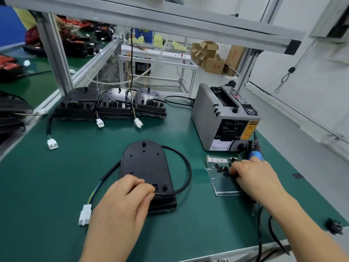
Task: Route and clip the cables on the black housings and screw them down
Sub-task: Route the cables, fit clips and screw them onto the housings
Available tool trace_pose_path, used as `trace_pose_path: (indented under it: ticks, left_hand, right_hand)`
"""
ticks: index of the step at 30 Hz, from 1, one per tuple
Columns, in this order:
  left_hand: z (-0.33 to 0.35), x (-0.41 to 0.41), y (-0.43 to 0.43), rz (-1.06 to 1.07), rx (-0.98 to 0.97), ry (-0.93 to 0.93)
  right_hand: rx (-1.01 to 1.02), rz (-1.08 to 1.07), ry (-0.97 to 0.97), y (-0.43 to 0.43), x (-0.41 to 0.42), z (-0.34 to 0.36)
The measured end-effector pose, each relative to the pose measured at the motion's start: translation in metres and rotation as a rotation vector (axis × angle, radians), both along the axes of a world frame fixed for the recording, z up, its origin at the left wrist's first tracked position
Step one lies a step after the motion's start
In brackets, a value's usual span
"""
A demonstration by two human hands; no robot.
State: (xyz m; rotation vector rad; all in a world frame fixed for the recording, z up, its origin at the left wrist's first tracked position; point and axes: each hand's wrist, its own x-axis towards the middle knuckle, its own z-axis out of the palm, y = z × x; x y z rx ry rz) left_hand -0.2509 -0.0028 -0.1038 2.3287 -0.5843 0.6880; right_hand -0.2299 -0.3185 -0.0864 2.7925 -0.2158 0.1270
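Screw-down step, judging by the scene: my left hand (120,203) pinches the cable (187,167) to the housing (145,161) at mid-mat (56,176). My right hand (255,176) fishes among screws (221,168), grip unclear. Next: pick one and seat it.

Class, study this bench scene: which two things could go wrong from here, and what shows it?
1. The small black screws lie loose on a plastic bag at the right hand; a clumsy pick could scatter them.
2. The black cable loops free beside the housing, held only by the left hand at the near end; released early, it may spring out of place.
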Motion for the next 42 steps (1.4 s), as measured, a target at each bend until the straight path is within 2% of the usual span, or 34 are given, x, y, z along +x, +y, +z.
trace_pose_path:
  ticks: [4,6,8,10,12,14,17,22,26,29,36,40,42]
  left_hand:
    - [0.003,-0.001,0.001,0.004,0.007,0.031]
    - [0.004,-0.002,0.001,-0.001,0.012,0.042]
    - [0.005,-0.002,0.001,-0.004,0.014,0.043]
    - [0.006,-0.002,0.001,-0.008,0.015,0.054]
    - [0.008,-0.002,0.001,-0.013,0.019,0.069]
    - [0.012,-0.003,0.002,-0.020,0.025,0.091]
    - [0.018,-0.004,0.003,-0.013,0.040,0.118]
    - [0.021,0.003,0.002,0.010,0.024,0.108]
    - [0.032,0.012,-0.006,-0.026,-0.035,0.023]
    - [0.038,0.016,-0.015,-0.031,-0.045,0.031]
    - [0.038,0.024,-0.013,-0.154,-0.316,0.420]
    - [0.037,0.023,-0.012,-0.140,-0.207,0.332]
    - [0.036,0.022,-0.014,-0.104,-0.185,0.288]
  right_hand:
    - [-0.075,-0.010,0.022,0.002,0.002,-0.002]
    - [-0.047,-0.001,0.025,0.007,0.002,0.000]
    - [0.227,0.020,-0.083,0.014,-0.001,0.004]
    - [0.709,0.002,-0.162,0.026,-0.004,0.012]
    - [1.134,-0.019,-0.161,0.043,-0.006,0.019]
    - [1.445,-0.032,-0.097,0.062,-0.008,0.022]
    - [1.798,-0.049,-0.017,0.087,-0.009,0.022]
    - [2.125,-0.070,0.085,0.115,-0.007,0.023]
    - [2.253,-0.065,0.141,0.130,-0.007,0.025]
    - [2.274,-0.045,0.179,0.135,-0.008,0.025]
    - [2.245,-0.019,0.228,0.136,-0.010,0.026]
    - [2.226,0.015,0.206,0.140,-0.012,0.026]
    - [2.100,0.113,0.122,0.143,-0.016,0.024]
